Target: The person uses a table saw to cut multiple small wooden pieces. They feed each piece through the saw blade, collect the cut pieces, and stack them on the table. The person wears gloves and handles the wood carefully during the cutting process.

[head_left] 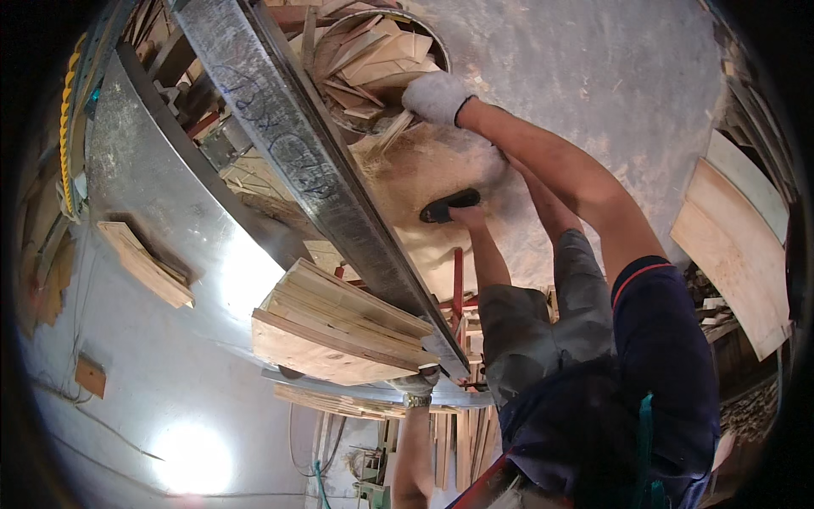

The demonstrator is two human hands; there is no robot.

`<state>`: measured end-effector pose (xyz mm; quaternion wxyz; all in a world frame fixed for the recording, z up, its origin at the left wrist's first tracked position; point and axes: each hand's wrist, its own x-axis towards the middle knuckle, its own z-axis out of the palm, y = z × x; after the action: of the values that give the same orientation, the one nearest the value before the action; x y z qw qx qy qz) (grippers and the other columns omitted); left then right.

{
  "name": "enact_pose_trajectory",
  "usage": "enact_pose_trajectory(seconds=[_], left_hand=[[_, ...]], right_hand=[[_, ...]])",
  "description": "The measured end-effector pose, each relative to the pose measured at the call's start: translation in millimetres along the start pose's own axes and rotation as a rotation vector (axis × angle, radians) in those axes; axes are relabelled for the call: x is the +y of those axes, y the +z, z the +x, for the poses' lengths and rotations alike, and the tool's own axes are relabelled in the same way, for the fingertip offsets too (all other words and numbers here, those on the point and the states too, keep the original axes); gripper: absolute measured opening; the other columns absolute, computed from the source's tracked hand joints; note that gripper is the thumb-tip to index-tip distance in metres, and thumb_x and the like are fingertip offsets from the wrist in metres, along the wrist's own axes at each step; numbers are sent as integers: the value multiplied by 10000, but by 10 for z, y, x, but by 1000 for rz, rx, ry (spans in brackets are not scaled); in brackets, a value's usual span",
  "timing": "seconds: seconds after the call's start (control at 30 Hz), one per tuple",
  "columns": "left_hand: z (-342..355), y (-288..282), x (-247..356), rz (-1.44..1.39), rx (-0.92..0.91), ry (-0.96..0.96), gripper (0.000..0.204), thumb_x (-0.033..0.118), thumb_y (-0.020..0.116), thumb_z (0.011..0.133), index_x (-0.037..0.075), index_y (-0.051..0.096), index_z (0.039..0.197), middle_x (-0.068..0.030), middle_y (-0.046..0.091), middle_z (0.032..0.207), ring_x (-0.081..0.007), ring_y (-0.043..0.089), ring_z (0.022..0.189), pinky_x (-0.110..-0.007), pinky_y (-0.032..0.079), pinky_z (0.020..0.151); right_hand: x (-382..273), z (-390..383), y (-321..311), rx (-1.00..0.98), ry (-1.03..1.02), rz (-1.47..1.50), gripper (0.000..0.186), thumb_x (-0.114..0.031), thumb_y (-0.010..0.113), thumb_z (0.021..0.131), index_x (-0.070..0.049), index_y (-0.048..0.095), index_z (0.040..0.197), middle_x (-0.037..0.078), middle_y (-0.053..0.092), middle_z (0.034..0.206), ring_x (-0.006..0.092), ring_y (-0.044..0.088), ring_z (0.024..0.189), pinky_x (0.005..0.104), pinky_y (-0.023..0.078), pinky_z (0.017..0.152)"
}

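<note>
My left hand [415,382], in a glove, is at the right end of a stack of thin wooden boards [339,327]. Its thumb shows at the boards' edge and the rest of its fingers are underneath, closed round that end. The boards lie beside a long metal beam [292,148], over a shiny metal table surface [161,174]. Off to the upper right, my right arm stretches out to a round bin [447,55] full of broken wood pieces [386,51]. My gloved right hand [437,97] is at the bin's rim, its fingers turned away and hidden.
A smaller stack of wood strips [146,263] lies on the metal table. Large plywood sheets [733,237] lean at the right. A red metal bar [458,280] stands under the beam, near my legs. Sawdust [398,191] covers part of the floor around my foot.
</note>
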<state>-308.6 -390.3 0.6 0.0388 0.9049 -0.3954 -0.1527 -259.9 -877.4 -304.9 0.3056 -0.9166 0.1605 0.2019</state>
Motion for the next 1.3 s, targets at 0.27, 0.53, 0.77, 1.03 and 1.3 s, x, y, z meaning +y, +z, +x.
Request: enact_pose_trajectory(seconds=[0.27, 0.53, 0.77, 1.03, 1.3], left_hand=[[-134, 14, 38, -8, -11, -32, 511, 511, 545, 871, 22, 621, 996, -237, 617, 916, -504, 567, 869, -560, 438, 695], [-36, -7, 6, 54, 82, -67, 506, 521, 543, 871, 26, 616, 947, -235, 609, 878, -498, 567, 839, -563, 436, 690], [306, -115, 303, 117, 78, 18, 573, 517, 575, 850, 11, 628, 1114, -316, 570, 1163, -493, 532, 1053, -590, 436, 819], [324, 62, 361, 134, 37, -29, 653, 448, 659, 761, 16, 585, 1246, -304, 386, 1515, -568, 315, 1394, -709, 242, 1108], [599, -71, 535, -415, 508, -265, 512, 234, 658, 872, -7, 460, 1279, -265, 545, 1285, -484, 553, 1139, -551, 444, 979]], right_hand=[[-733, 97, 51, 367, 4, 216, 513, -181, 700, 815, -154, 582, 1313, 162, 515, 1434, 334, 501, 1320, 475, 462, 1012], [-888, 751, 216, 320, 27, 182, 836, -394, 794, 768, -167, 421, 1481, 174, 331, 1580, 388, 316, 1452, 566, 361, 1104], [-1079, 607, 711, 128, 293, 276, 945, -497, 747, 810, -193, 279, 1573, 186, 199, 1648, 468, 220, 1486, 652, 293, 1126], [-1253, -1395, 313, 348, 179, 576, 698, -344, 693, 864, 13, 462, 1418, 284, 539, 1379, 387, 504, 1324, 435, 420, 1083], [-2217, -2708, -1719, 600, 77, 660, 344, -168, 611, 941, -9, 602, 1246, 240, 618, 1157, 355, 659, 996, 423, 533, 800]])
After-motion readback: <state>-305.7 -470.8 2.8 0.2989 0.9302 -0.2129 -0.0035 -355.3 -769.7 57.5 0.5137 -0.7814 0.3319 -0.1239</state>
